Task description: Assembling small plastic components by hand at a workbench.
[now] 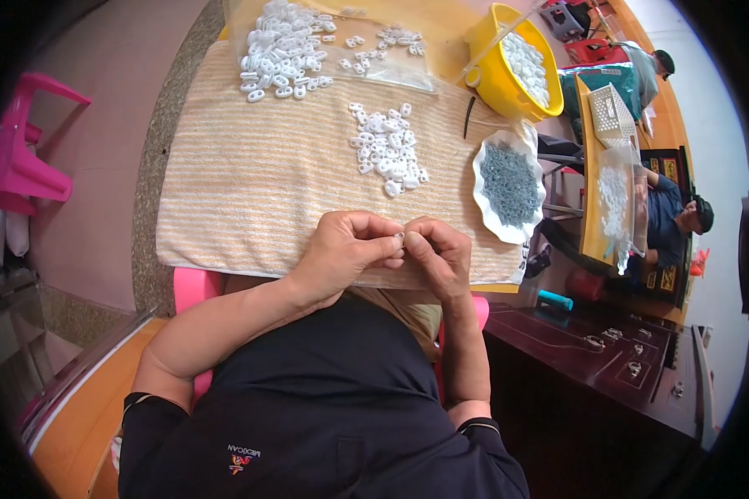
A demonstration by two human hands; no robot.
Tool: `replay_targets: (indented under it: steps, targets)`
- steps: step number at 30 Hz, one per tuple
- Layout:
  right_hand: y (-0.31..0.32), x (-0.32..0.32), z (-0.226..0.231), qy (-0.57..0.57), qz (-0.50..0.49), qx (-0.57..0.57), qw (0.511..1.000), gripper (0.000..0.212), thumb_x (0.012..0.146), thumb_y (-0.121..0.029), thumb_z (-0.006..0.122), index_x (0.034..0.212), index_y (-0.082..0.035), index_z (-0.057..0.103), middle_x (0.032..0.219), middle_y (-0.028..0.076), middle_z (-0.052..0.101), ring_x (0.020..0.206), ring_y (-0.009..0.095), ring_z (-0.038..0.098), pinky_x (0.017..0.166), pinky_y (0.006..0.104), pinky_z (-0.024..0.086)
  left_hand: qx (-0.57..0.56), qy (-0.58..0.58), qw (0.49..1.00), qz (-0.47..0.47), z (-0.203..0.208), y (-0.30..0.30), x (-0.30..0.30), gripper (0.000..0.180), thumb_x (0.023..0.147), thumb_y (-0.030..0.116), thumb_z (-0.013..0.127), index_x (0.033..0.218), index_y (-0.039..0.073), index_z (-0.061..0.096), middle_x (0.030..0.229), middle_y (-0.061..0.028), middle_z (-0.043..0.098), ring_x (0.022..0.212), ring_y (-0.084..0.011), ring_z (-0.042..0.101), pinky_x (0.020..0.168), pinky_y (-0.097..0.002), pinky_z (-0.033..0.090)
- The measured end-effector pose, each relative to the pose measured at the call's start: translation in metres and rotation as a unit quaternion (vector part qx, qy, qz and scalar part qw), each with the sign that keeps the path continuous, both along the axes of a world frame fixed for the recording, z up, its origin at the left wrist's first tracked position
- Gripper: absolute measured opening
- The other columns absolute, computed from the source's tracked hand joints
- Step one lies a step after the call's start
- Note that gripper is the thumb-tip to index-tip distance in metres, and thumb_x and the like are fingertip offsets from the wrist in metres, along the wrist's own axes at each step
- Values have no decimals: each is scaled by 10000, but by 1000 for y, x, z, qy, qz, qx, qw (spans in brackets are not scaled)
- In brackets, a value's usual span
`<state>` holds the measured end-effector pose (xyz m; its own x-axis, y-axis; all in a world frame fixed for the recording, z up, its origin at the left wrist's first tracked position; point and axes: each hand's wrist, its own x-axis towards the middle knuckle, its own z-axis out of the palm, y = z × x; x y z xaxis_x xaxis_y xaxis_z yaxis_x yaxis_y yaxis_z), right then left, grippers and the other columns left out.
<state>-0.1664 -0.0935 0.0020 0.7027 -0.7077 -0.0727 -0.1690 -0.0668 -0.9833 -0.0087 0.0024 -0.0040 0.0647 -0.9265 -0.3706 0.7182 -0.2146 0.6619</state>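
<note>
Close to the towel's front edge, my left hand (341, 249) pinches a small white plastic piece (400, 236) between thumb and fingers. My right hand (443, 258) meets it there, thumb and forefinger closed at the same spot. Whatever the right fingertips hold is too small and covered to make out. Just beyond my hands lies a loose heap of white plastic pieces (387, 148) with two holes each. To the right, a white scalloped dish (481, 193) holds many tiny grey translucent parts (509, 185).
A striped beige towel (250, 183) covers the table. Farther back are a larger white heap (279, 46), a clear plastic sheet (391, 73) and a yellow basket (493, 71) of white pieces. A thin black strip (469, 116) lies beside it. Another person (672, 218) sits at the right.
</note>
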Motion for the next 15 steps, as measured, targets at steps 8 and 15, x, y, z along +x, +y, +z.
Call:
replay_targets:
  steps: [8,15]
  targets:
    - [0,-1,3,2,-5,67,998,152,927,-102,604,883,41,632,858,39,635,787,90,563,718,227,448,12,13,1000,-4,0,-1,1,159,876,9,636,1025,-42,649,924,-103,677,804,-138,664,754,-261,577]
    - [-3,-2,3,-39,-4,98,994,170,927,-118,615,993,32,662,876,55,683,783,101,626,712,237,509,25,29,999,0,1,-2,3,168,878,27,643,1036,-32,635,915,-97,676,792,-138,666,748,-258,574]
